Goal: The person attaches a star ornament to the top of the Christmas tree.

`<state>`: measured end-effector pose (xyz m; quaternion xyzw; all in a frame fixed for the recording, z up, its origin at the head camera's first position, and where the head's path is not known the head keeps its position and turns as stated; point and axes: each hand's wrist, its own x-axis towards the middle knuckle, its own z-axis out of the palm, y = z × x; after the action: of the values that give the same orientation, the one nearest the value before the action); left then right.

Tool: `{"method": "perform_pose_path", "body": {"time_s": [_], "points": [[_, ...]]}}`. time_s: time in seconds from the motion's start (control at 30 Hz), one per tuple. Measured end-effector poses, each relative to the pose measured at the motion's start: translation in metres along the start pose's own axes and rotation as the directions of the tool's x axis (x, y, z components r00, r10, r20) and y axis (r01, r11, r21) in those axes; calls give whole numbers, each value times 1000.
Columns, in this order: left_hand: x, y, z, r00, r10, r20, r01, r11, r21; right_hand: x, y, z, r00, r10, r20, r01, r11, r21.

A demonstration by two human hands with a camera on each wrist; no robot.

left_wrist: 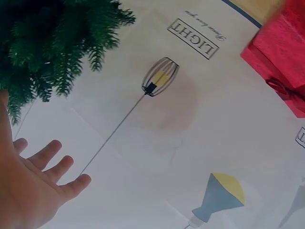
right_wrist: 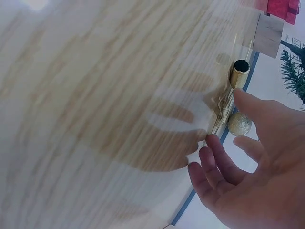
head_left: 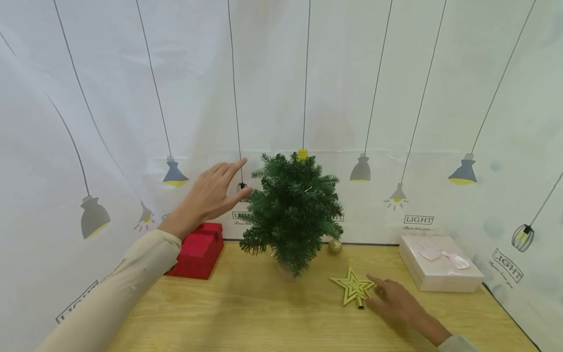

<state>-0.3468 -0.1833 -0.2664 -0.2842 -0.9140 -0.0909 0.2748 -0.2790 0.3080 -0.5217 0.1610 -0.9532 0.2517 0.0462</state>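
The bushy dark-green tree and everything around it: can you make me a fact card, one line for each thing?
Tree: bushy, dark-green tree, upright on the wood-grain table
Left hand: fingers spread beside the tree; touching unclear
Right hand: at the star's right side; touching unclear
Star: flat, gold, five-pointed star with a short tube, on the table
Ball: small, round, gold ball, beyond the star
Left side: red box
Right side: pale pink, bow-topped box
Backdrop: white sheet with lamp pictures

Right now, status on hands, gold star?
Left hand beside bushy green tree. Right hand at golden five-pointed star, contact unclear. Star on wood-grain table; no obstruction seen.
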Motion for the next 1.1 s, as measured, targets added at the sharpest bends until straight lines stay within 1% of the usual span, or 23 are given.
{"method": "perform_pose_path", "body": {"time_s": [0.13, 0.27, 0.37, 0.53, 0.63, 0.8, 0.97, 1.1], "points": [[8, 8, -5, 1000, -24, 7, 25, 994, -104, 3, 1, 2, 1000, 0, 7, -1, 998, 69], [16, 15, -8, 998, -54, 12, 55, 979, -195, 5, 4, 4, 999, -47, 10, 46, 993, 105], [22, 20, -9, 998, -65, 13, 66, 966, -250, 7, 5, 5, 997, -79, 7, 78, 990, 116], [30, 25, -13, 999, -49, 2, 47, 946, -321, 8, 3, 4, 996, -85, 7, 83, 988, 131], [35, 27, -14, 1000, -31, -7, 26, 936, -351, 9, 5, 4, 995, -102, 4, 101, 986, 130], [43, 33, -14, 1000, -17, -12, 11, 922, -387, 9, 7, 4, 992, -129, -5, 129, 983, 133], [48, 37, -12, 999, -5, -46, -13, 919, -395, 9, 7, 5, 994, -112, 2, 110, 981, 159], [51, 38, -10, 998, 18, -54, -39, 911, -411, 9, 5, 3, 995, -93, 26, 86, 978, 190]]}}
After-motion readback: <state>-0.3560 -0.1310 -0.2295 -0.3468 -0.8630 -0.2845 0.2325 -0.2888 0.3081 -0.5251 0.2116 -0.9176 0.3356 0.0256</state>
